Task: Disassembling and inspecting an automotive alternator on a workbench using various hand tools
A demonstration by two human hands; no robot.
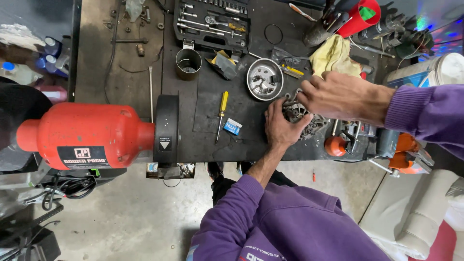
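A grey metal machine part point(296, 113) with fins and windings lies on the black workbench mat point(208, 113). My left hand point(280, 126) cups its near left side, fingers pressed against it. My right hand point(340, 95) reaches over from the right, and its fingertips pinch at the top of the part; what they grip is too small to make out. Both arms wear purple sleeves.
A metal bowl point(264, 79) of small parts sits just behind the part. A yellow-handled screwdriver point(221, 113), a small blue-and-white box point(233, 126), a tin cup point(188, 63), a socket set case point(212, 21), a yellow rag point(333, 55) and a red motor housing point(87, 135) are around. An orange tool point(403, 154) lies right.
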